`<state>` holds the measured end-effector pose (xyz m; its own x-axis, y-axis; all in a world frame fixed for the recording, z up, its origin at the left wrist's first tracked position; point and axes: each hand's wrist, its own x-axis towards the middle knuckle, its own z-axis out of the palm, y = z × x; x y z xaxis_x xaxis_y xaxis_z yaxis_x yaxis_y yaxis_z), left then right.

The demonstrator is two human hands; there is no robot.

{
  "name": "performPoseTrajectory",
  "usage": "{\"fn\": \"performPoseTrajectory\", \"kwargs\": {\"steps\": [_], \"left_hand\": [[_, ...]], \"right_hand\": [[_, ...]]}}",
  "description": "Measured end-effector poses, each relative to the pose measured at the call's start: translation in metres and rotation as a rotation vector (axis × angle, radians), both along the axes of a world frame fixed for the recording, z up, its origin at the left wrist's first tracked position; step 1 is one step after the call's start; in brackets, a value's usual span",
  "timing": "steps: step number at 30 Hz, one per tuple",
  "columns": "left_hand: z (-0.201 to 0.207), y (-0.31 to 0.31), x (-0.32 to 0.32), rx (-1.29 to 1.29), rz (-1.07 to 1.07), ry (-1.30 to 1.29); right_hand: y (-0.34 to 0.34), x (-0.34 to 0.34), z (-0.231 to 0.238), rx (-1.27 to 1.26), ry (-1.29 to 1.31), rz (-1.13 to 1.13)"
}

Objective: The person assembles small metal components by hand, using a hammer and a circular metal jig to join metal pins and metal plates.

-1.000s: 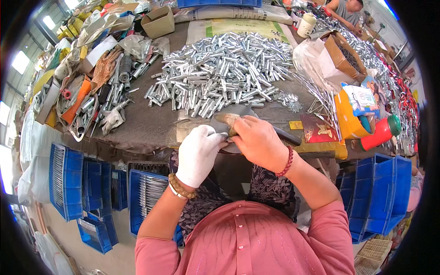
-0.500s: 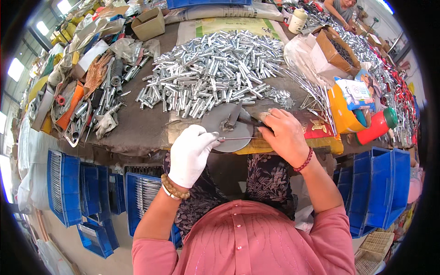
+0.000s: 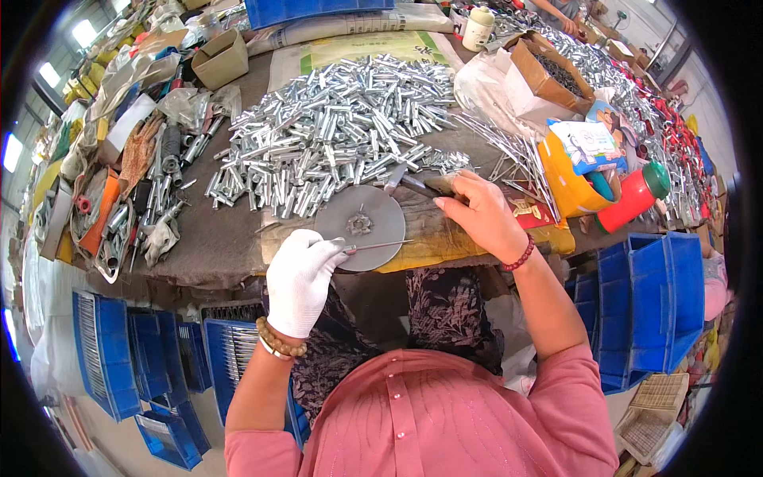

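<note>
My left hand point(image 3: 300, 278), in a white glove, pinches a thin metal rod point(image 3: 380, 246) just above the front part of a round grey plate point(image 3: 334, 213). The rod points to the right. At the plate's middle sits a small rough metal piece point(image 3: 359, 223). My bare right hand point(image 3: 481, 211) is closed around the dark handle of a hammer point(image 3: 416, 186). Its narrow steel head lies beyond the plate's upper right edge, apart from the rod. Behind the plate spreads a big heap of short silvery metal tubes point(image 3: 334, 127).
Longer thin rods point(image 3: 509, 151) lie right of the heap, near a cardboard box point(image 3: 548, 71) of dark small parts, a yellow container point(image 3: 568, 179) and a red-green bottle point(image 3: 633, 199). Tools and a glove point(image 3: 161, 238) crowd the left. Blue bins point(image 3: 652, 310) stand below the table.
The hammer has moved off the plate's middle to its upper right, uncovering the small metal piece. My left hand still holds the rod over the plate. The whole view has shifted slightly.
</note>
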<state>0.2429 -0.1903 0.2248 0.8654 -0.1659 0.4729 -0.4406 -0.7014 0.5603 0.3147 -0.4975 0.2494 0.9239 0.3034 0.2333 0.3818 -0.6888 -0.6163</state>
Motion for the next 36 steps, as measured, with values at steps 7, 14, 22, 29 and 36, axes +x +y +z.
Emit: {"fn": "performPoseTrajectory", "kwargs": {"steps": [7,14,22,29,36], "left_hand": [[-0.001,0.0,0.002,0.006,-0.007,-0.027],[0.001,0.001,-0.001,0.019,-0.015,0.01],[-0.002,0.003,0.0,-0.007,-0.026,-0.018],[-0.004,0.002,0.001,0.018,0.007,-0.066],[-0.004,0.001,0.001,0.027,0.006,-0.046]], "right_hand": [[0.009,-0.01,-0.002,-0.219,-0.553,-0.003],[0.024,-0.026,-0.008,-0.272,-0.346,0.052],[0.049,-0.024,-0.004,0.037,-0.336,0.129],[0.101,-0.027,-0.01,0.138,-0.257,0.292],[0.103,-0.025,-0.013,0.052,-0.314,0.279]]}}
